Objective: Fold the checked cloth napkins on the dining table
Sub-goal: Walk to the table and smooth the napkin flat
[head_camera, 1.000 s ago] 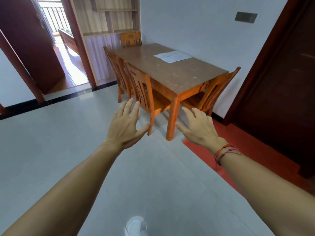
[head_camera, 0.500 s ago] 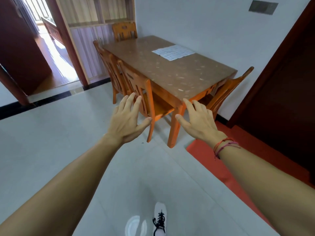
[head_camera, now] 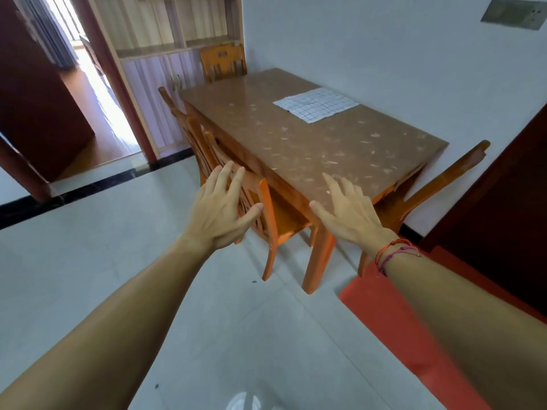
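Note:
A white checked cloth napkin [head_camera: 316,104] lies flat on the far half of the brown dining table [head_camera: 310,149], near the wall. My left hand [head_camera: 219,213] is stretched out in front of me, fingers apart, over the back of the nearest chair. My right hand [head_camera: 350,214] is also spread and empty, hovering above the table's near corner. Both hands are well short of the napkin and hold nothing.
Orange wooden chairs stand around the table: two on its left side [head_camera: 260,208], one at the far end [head_camera: 222,62], one at the near right end [head_camera: 438,187]. A red mat [head_camera: 393,315] lies on the floor to the right. A shelf cabinet [head_camera: 177,39] and an open doorway are at left.
The table and napkin have come nearer and larger in view as I walk forward. Both hands stay spread and now reach the near chair and table corner.

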Demonstrator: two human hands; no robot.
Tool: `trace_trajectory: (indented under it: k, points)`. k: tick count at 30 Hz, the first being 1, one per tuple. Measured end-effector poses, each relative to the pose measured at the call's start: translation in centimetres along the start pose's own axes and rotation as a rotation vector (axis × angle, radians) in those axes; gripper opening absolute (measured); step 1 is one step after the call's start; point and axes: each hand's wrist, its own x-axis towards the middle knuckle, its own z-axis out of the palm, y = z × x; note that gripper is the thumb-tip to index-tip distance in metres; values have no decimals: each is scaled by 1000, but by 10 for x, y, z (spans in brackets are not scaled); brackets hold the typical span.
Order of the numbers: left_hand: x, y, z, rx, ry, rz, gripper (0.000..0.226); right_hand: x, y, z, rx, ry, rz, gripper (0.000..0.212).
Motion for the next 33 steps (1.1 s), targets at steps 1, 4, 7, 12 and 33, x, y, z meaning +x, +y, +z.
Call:
trace_trajectory:
  k: [1, 4, 7, 12, 33]
  points:
    - [12, -2, 3, 4, 1, 0, 84, 13, 0, 1, 6, -4, -2, 72]
    - [47, -10, 15, -1, -3, -1, 85, 49, 0, 4, 22, -16, 9, 71]
    - [81, -21, 28, -18, -12, 11, 85, 82, 0, 13, 23, -20, 8, 71]
    - [144, -42, 53, -51, -14, 56, 83, 142, -1, 31, 34, -40, 26, 72]
    - [408, -76, 171, -103, -194, 291, 80, 377, 55, 55, 31, 18, 252, 68]
